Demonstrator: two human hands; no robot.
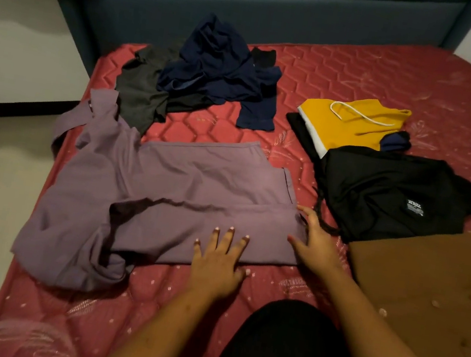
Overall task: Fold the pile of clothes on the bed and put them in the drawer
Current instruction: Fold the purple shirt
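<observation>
Head view, and the purple garment (181, 200) is spread across the near left part of the bed (367, 76), its right half lying fairly smooth with one fold line running through it, its left end bunched and drooping over the mattress edge. The left hand (219, 260) lies flat on the near hem, fingers spread and straight, gripping nothing. The right hand (318, 241) is also flat and released, fingertips touching the right-hand edge of the cloth.

This looks like thin, light, limp fabric: it should crease wherever it is pressed and slump the moment it is lifted. Best taken by pinching two corners of that right edge, or the ends of the fold line, not the middle. The crumpled left end probably needs flattening first.

Behind it, the navy heap (217, 73) and a grey piece (140, 92) wait unfolded. To the right sit a yellow folded item (350, 125) and a black one (388, 196). No drawer in sight.
</observation>
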